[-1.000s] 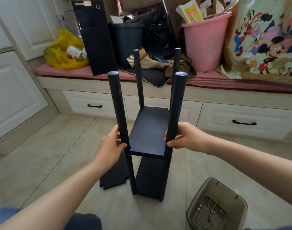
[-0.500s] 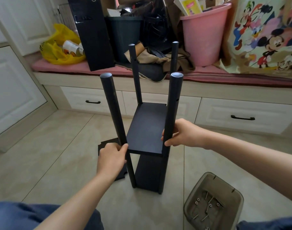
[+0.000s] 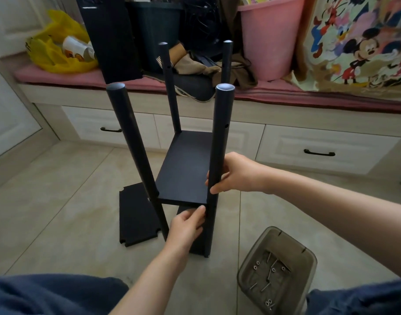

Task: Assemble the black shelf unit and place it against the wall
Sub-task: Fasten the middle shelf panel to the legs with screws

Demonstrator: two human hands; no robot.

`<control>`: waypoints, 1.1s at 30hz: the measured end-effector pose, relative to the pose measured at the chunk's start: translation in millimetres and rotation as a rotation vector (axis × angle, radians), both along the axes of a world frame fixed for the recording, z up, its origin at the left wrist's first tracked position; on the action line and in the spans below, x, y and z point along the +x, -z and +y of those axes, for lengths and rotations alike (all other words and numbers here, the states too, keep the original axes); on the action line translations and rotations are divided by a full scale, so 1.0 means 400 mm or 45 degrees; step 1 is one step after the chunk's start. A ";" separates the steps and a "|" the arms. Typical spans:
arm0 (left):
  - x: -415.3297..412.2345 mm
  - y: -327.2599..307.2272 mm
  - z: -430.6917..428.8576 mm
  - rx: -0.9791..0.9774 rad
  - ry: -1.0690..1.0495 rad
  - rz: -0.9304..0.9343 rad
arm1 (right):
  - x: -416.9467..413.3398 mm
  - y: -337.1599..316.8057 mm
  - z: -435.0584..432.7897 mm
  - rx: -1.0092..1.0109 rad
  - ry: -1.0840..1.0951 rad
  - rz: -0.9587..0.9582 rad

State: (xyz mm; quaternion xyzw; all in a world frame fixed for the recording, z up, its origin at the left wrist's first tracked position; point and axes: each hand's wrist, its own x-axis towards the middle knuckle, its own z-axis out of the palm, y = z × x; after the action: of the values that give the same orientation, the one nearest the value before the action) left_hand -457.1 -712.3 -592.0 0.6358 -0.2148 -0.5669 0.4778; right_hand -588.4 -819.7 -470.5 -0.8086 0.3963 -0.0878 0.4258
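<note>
- My left hand [image 3: 187,226] has left the front-left post [image 3: 131,137] and dropped below the middle board [image 3: 185,178], beside the front-right post [image 3: 221,133].
- Left fingers loose, nearly straight, tips touching the board's front edge; nothing gripped.
- My right hand [image 3: 236,173] still wrapped round the front-right post, just above the board.
- Shelf unit [image 3: 179,155] stands upright on the tile floor [image 3: 58,201] near the drawers [image 3: 308,144]. A loose panel [image 3: 135,214] lies flat to its left and the screw tub [image 3: 276,264] sits to its right.
</note>
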 end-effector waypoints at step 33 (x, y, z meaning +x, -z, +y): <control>-0.014 0.086 -0.072 -0.338 -0.017 0.252 | -0.228 0.344 -0.013 0.664 0.526 0.253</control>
State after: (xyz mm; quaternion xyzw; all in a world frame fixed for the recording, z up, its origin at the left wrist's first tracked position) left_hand -462.9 -741.3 -626.4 0.5095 -0.2357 -0.5902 0.5802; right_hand -679.4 -824.9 -608.0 -0.5799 0.6001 0.0112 0.5509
